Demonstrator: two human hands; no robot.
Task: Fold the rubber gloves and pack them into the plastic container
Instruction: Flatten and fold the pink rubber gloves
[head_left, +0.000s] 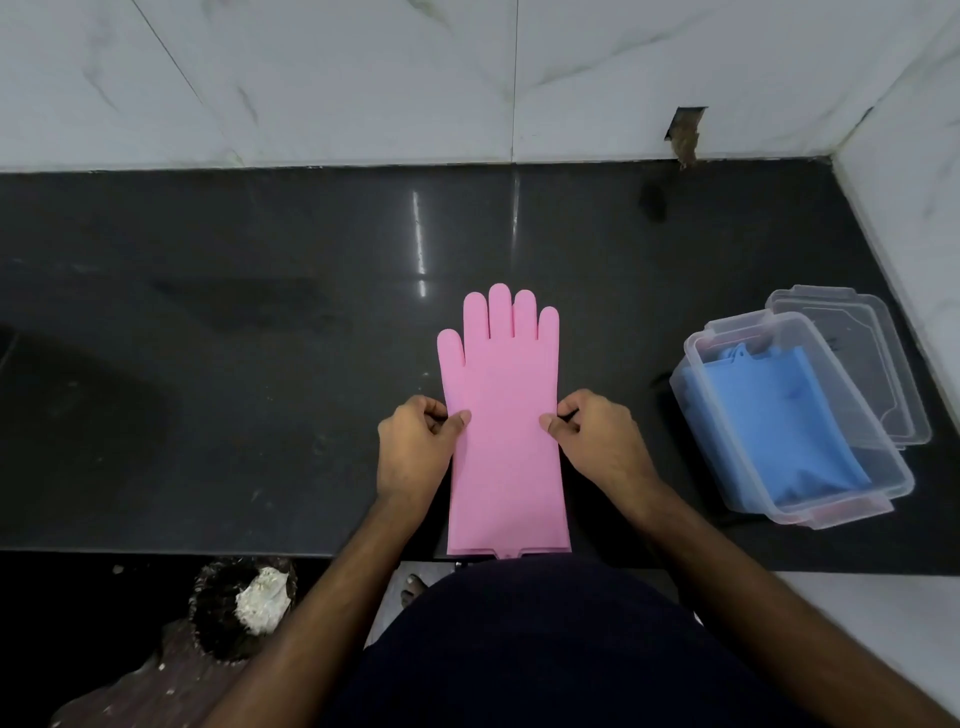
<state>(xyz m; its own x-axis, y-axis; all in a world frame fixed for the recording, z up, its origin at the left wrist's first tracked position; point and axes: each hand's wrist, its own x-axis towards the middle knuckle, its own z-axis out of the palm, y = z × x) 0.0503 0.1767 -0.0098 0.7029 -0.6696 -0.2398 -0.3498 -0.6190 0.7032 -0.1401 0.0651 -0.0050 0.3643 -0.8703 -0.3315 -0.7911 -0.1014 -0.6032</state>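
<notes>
My left hand (415, 441) and right hand (592, 436) pinch the side edges of the flat pink rubber glove (501, 415) mid-desk, ready to fold; the clear plastic container (727, 483) waits right, blue glove (769, 426) inside.

Both bare forearms reach up from the bottom of the frame to its centre. The left hand (415, 447) and right hand (597, 441) pinch with thumbs over curled fingers.
</notes>
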